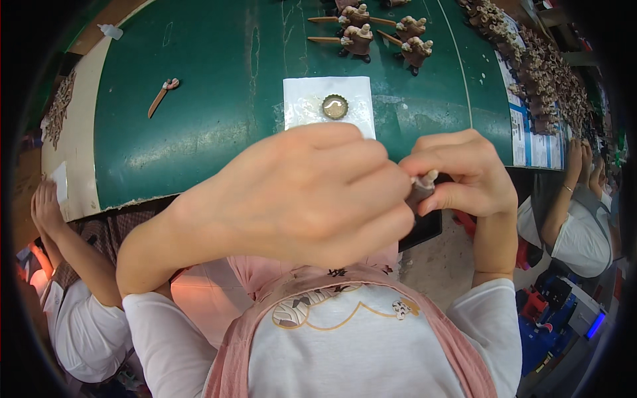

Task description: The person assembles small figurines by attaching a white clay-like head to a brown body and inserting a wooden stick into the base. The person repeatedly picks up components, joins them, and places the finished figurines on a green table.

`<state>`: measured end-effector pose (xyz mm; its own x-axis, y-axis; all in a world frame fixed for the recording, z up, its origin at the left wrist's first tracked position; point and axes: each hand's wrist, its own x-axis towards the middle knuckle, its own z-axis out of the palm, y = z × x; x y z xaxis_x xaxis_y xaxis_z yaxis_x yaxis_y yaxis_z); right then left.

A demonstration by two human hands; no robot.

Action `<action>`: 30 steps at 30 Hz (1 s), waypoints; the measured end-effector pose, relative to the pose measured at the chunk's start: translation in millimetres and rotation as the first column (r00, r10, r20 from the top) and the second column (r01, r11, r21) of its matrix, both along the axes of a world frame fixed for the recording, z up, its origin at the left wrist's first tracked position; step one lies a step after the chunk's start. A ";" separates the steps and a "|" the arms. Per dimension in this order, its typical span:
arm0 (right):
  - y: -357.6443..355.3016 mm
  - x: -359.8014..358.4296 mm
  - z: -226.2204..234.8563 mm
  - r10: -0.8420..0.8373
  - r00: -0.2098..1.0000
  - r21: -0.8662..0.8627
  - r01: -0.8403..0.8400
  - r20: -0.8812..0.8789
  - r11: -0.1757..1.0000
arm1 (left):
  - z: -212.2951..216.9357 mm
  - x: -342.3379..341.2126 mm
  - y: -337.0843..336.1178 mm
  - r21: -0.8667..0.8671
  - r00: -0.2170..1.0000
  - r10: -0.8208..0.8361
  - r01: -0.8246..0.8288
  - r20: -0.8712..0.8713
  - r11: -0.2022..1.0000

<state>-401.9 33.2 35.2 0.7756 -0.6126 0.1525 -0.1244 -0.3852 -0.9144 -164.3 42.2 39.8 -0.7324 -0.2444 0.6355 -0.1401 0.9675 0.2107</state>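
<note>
My right hand (471, 172) pinches a small brown figurine (421, 192) with a pale tip between thumb and fingers. Close against it, my left hand (308, 189) is closed, its back turned up. The left fingertips are hidden, so what they hold, if anything, does not show. Just beyond my hands, a bottle cap (335, 107) with clear liquid in it rests on a white sheet (294, 106). Out to the left on the green table lies a loose brown blade-shaped piece (159, 101) with a small pale hand at one end.
Several brown figurines (357, 41) with blade-shaped pieces stand at the far side of the green table (199, 132). Many more figurines (541, 79) crowd the right. A small white bottle (110, 31) lies far left, above a heap of small parts (60, 109). Co-workers' hands (46, 205) show at both sides.
</note>
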 end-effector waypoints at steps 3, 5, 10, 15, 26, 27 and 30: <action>6.5 4.1 -1.4 -0.111 0.993 0.004 0.111 0.050 0.994 | -8.0 5.2 -0.7 0.008 0.995 0.050 -0.050 -0.088 0.999; 8.1 6.6 3.4 -0.130 0.989 -0.059 0.134 0.064 0.989 | -9.3 8.5 -1.2 0.023 0.991 0.061 -0.058 -0.120 0.998; 8.8 4.9 6.4 -0.152 0.984 -0.033 0.156 0.095 0.987 | -3.3 10.4 3.4 0.090 0.961 0.165 -0.149 -0.222 0.985; 10.1 -4.2 -1.2 -0.248 0.958 0.051 0.243 0.144 0.969 | 1.0 40.3 -3.2 0.097 0.881 0.446 -0.436 -0.158 0.895; -45.8 -14.0 -40.8 -0.642 0.760 -0.586 0.475 -0.102 0.656 | -39.3 166.1 -41.1 0.231 0.417 0.853 -0.905 0.314 0.358; -47.1 -12.8 -41.7 -0.641 0.761 -0.607 0.463 -0.102 0.646 | -42.0 166.5 -42.7 0.272 0.455 0.824 -0.885 0.338 0.377; -40.3 -18.4 -41.7 -0.677 0.733 -0.551 0.536 -0.071 0.639 | -44.4 164.7 -52.3 0.316 0.479 0.801 -0.870 0.360 0.378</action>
